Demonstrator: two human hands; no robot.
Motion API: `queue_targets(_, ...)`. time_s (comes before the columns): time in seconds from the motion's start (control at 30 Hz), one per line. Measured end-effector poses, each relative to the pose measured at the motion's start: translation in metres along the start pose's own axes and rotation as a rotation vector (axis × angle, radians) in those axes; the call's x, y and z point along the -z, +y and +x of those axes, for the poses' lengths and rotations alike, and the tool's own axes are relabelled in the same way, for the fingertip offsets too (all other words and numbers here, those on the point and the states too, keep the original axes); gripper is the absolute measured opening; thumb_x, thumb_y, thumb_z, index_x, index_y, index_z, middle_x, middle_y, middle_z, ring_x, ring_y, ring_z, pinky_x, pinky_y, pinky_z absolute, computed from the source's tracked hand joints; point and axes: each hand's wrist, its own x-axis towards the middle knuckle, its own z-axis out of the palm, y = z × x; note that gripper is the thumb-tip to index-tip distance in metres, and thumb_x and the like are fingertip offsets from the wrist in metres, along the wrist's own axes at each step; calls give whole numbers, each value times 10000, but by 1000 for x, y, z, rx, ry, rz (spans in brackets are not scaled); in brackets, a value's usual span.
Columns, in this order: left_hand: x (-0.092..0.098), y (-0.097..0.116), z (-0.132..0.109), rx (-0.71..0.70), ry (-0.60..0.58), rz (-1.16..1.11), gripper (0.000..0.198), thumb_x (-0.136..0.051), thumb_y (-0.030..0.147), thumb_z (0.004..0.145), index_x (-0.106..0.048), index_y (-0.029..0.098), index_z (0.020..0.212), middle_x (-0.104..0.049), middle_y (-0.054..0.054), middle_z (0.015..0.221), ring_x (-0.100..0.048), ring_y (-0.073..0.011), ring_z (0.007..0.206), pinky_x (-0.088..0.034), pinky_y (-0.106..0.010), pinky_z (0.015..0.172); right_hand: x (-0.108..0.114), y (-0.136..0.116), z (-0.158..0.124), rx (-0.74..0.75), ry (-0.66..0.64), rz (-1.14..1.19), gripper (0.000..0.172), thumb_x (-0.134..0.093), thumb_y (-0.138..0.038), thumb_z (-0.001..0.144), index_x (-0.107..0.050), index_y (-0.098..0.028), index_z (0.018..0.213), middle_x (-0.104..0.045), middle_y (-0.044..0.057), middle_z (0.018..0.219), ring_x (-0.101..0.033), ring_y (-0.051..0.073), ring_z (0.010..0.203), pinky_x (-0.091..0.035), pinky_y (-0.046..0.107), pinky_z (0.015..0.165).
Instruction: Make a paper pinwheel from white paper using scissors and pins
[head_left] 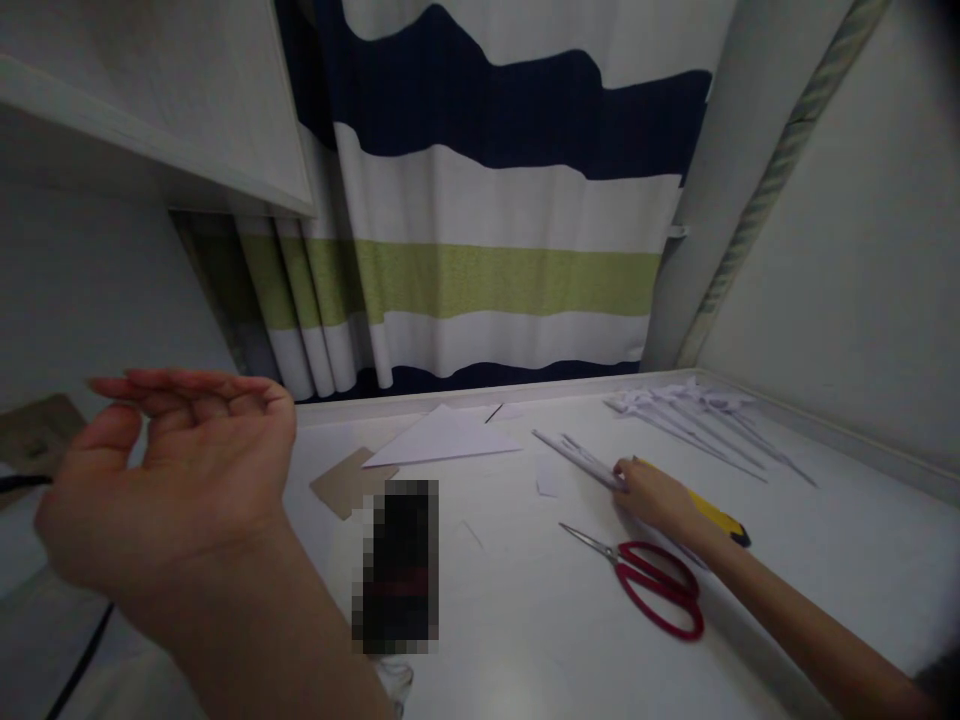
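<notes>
the white tabletop (502,620) was smooth and faintly glossy, and behind it the curtain (510,210) hung in soft cloth folds with navy, white and green bands. a sheet of white paper (446,437) made a broad, crisp triangle, overlapping a flat brown card (341,485). the scissors (660,590) had slim metal blades and 2 rounded red loops; beside my right wrist showed the yellow cutter (716,517), long and narrow with a dark end. at the far right lay a bundle of thin paper sticks (690,420), crumpled white bits among their far ends.

my right hand (656,497) was at the paper roll (574,458), on the right half of the table, just beyond the scissors' tips. those fingers were bunched and bent down against it, but i could not tell whether they pinched it. the roll looked slim, straight and whitish-grey, its nearer part hidden by my hand. its long axis ran diagonally, the free end pointing away from me and leftward, towards the curtain.

my left hand (187,470) was raised palm up at the left, fingers side by side and loosely curled, holding nothing. a small paper slip (546,475) lay just beside the roll.
</notes>
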Motion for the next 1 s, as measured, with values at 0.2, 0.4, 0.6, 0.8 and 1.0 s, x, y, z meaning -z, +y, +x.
queue_targets(0.2, -6, -3, -10, -39, -116, -208, 160, -298, 169, 697, -443, 181, 765, -549, 71, 602, -559, -53, 535, -425, -242, 577, -8, 0, 5, 0, 65, -37, 213, -462, -291, 829, -528, -135, 958, -570, 41, 918, -559, 151, 791, -458, 342, 689)
queue_targets(0.4, -13, -2, -26, -81, -196, -186, 145, -343, 146, 701, -451, 181, 790, -565, 52, 637, -569, -66, 572, -416, -257, 614, -19, 6, 13, 43, 165, -40, 194, -430, -251, 816, -520, -129, 938, -585, 74, 832, -567, 195, 738, -426, 321, 619)
queue_targets(0.6, -32, -19, -47, -156, -188, -113, 115, -402, 138, 663, -471, 174, 747, -539, 63, 651, -528, -57, 585, -429, -225, 560, -35, 13, 14, 186, 278, -22, 172, -400, -207, 800, -523, -164, 911, -562, 109, 843, -516, 271, 834, -392, 358, 686)
queue_targets(0.8, -59, -56, -72, 30, -116, -34, 74, -431, 154, 682, -484, 191, 719, -536, 43, 654, -522, -63, 552, -446, -185, 507, -31, 19, 12, 225, 349, 40, 159, -393, -235, 806, -537, -185, 851, -556, 93, 804, -506, 261, 793, -388, 376, 710)
queue_targets(1.0, -71, -82, -85, 153, -167, 16, 57, -440, 159, 669, -489, 185, 682, -500, 21, 634, -500, -69, 523, -428, -168, 464, -15, 27, 3, 186, 336, 252, 297, -327, -400, 821, -535, -229, 695, -584, 76, 760, -548, 251, 772, -418, 361, 679)
